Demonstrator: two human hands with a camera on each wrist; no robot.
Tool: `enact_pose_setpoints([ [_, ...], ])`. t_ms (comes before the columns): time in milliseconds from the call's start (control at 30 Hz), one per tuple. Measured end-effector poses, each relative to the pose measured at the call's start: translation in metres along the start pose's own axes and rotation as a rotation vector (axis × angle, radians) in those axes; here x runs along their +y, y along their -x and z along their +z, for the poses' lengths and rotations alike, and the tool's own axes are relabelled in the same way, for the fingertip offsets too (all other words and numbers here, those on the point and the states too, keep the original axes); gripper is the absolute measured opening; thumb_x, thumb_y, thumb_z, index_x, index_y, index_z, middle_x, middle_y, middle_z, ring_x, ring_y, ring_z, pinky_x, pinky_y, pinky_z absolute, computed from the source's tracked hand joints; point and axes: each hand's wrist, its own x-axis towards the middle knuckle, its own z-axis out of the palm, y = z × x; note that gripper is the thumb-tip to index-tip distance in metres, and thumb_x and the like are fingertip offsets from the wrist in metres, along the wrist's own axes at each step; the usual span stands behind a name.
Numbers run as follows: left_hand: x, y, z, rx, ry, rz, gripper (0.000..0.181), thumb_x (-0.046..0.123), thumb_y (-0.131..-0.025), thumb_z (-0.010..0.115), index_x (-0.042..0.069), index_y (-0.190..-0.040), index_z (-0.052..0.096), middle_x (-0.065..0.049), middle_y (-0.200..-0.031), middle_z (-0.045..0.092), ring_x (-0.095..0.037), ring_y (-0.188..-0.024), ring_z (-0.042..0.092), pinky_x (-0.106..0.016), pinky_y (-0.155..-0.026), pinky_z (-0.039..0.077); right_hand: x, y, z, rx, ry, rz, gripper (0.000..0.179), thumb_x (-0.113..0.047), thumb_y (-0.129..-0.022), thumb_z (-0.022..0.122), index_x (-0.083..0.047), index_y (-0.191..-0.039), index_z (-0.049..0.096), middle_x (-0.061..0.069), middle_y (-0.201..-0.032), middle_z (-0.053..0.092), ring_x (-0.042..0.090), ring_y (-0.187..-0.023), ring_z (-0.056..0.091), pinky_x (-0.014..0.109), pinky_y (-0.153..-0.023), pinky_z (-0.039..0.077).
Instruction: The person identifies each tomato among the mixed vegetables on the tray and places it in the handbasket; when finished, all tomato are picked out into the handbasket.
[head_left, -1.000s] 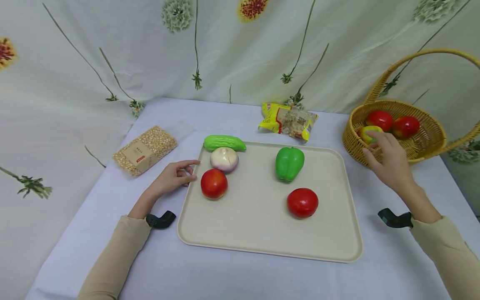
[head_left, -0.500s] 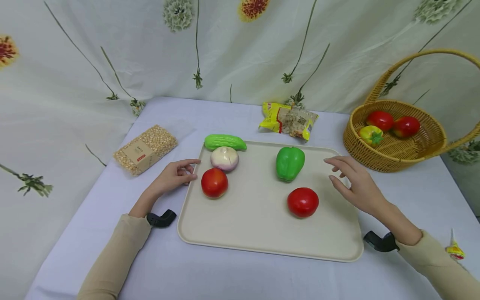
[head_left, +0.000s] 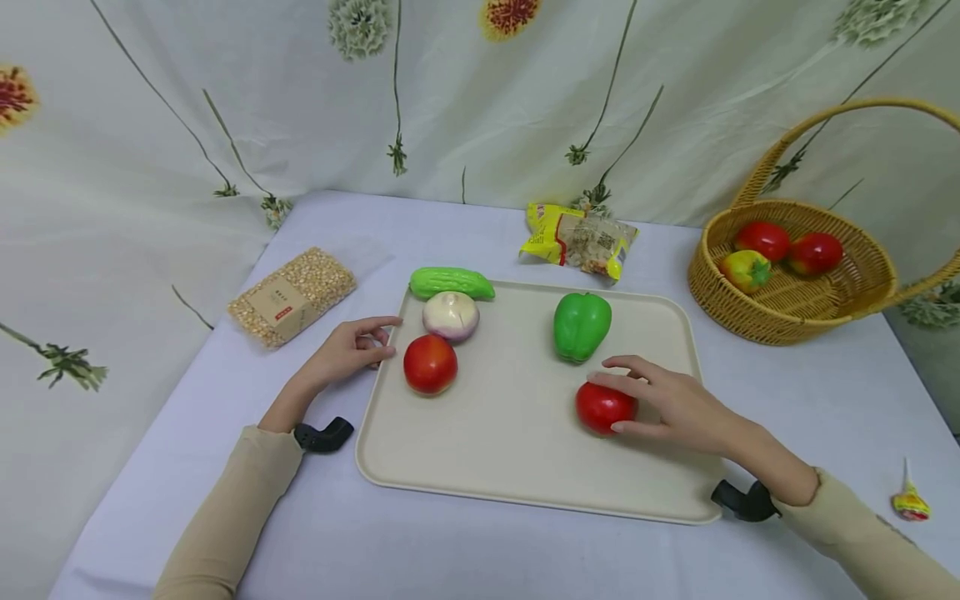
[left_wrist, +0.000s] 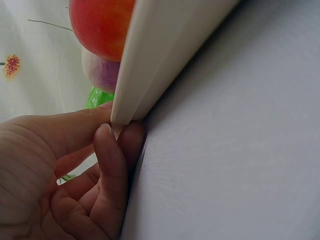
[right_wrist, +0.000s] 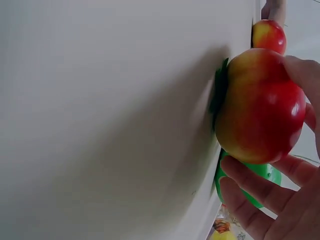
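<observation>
- Surface: white cloth, its near side cut off by the frame.
- Tray: beige, spread with vegetables.
- Basket: wicker; its handle leaves the head view at the right edge.
- Right grip: half a second ago beside the green pepper, now thumb and fingers curled round the red tomato.
- Left grip: pinching the tray's left rim, as before.
- Kernel bag: label perhaps in Chinese characters, too small to read.
- Yellow packet: print illegible.
- The red tomato: on the tray's right half, partly hidden by fingers.
</observation>
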Motion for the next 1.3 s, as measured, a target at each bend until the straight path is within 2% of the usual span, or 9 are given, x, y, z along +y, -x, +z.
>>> enact_pose_setpoints([
  [233, 0.001, 0.000, 0.000, -0.004, 0.000, -0.003, 0.048, 0.015, -0.088, 0.064, 0.006, -0.133, 0.050, -0.015, -0.097, 0.053, -0.004, -0.058, 0.049, -0.017, -0.061, 0.050, -0.006, -0.002, 0.004, -0.107, -0.016, 0.019, 0.068, -0.039, -0.071, 0.079, -0.031, -0.131, 0.050, -0.001, -0.125, 0.054, 0.016, -0.108, 0.057, 0.031, -0.078, 0.055],
  [300, 0.001, 0.001, 0.000, -0.005, -0.001, -0.004, 0.048, 0.015, -0.088, 0.064, 0.006, -0.134, 0.049, -0.015, -0.097, 0.053, -0.004, -0.058, 0.049, -0.017, -0.061, 0.050, -0.007, -0.002, 0.003, -0.115, -0.023, 0.024, 0.068, -0.038, -0.070, 0.080, -0.031, -0.131, 0.051, -0.002, -0.123, 0.055, 0.014, -0.106, 0.057, 0.029, -0.077, 0.055],
  [533, 0.002, 0.001, 0.000, -0.001, -0.001, -0.010, 0.048, 0.015, -0.088, 0.064, 0.006, -0.134, 0.049, -0.015, -0.097, 0.052, -0.004, -0.058, 0.048, -0.017, -0.061, 0.050, -0.002, 0.001, -0.014, -0.044, 0.019, 0.022, 0.069, -0.037, -0.069, 0.081, -0.030, -0.130, 0.051, 0.000, -0.121, 0.054, 0.015, -0.104, 0.058, 0.031, -0.077, 0.056],
  [800, 0.002, 0.001, 0.000, -0.002, 0.004, -0.003, 0.049, 0.014, -0.088, 0.064, 0.006, -0.134, 0.049, -0.016, -0.097, 0.052, -0.004, -0.057, 0.048, -0.017, -0.061, 0.050, 0.021, 0.011, -0.051, 0.057, 0.078, 0.082, 0.074, -0.022, -0.063, 0.086, -0.020, -0.129, 0.052, 0.010, -0.122, 0.051, 0.022, -0.098, 0.058, 0.036, -0.069, 0.057],
  [1100, 0.001, 0.001, 0.000, -0.006, 0.008, -0.005, 0.049, 0.015, -0.088, 0.064, 0.006, -0.134, 0.049, -0.016, -0.097, 0.052, -0.004, -0.057, 0.049, -0.017, -0.061, 0.050, 0.066, 0.023, -0.090, 0.191, 0.133, 0.268, 0.076, -0.004, -0.059, 0.086, -0.012, -0.128, 0.054, 0.020, -0.120, 0.045, 0.033, -0.103, 0.049, 0.055, -0.069, 0.054],
  [1200, 0.001, 0.001, 0.000, -0.005, 0.007, -0.005, 0.048, 0.015, -0.088, 0.064, 0.006, -0.133, 0.049, -0.016, -0.097, 0.052, -0.004, -0.057, 0.049, -0.017, -0.061, 0.050, 0.086, 0.030, -0.099, 0.216, 0.137, 0.349, 0.076, -0.004, -0.063, 0.084, -0.009, -0.131, 0.051, 0.023, -0.121, 0.043, 0.039, -0.105, 0.045, 0.062, -0.074, 0.049],
  [1300, 0.000, 0.000, 0.000, -0.004, 0.007, 0.001, 0.048, 0.014, -0.088, 0.064, 0.005, -0.133, 0.049, -0.016, -0.097, 0.053, -0.004, -0.057, 0.049, -0.017, -0.061, 0.050, 0.106, 0.038, -0.107, 0.213, 0.134, 0.469, 0.074, -0.009, -0.072, 0.079, -0.009, -0.137, 0.044, 0.029, -0.123, 0.039, 0.046, -0.106, 0.041, 0.068, -0.077, 0.044],
])
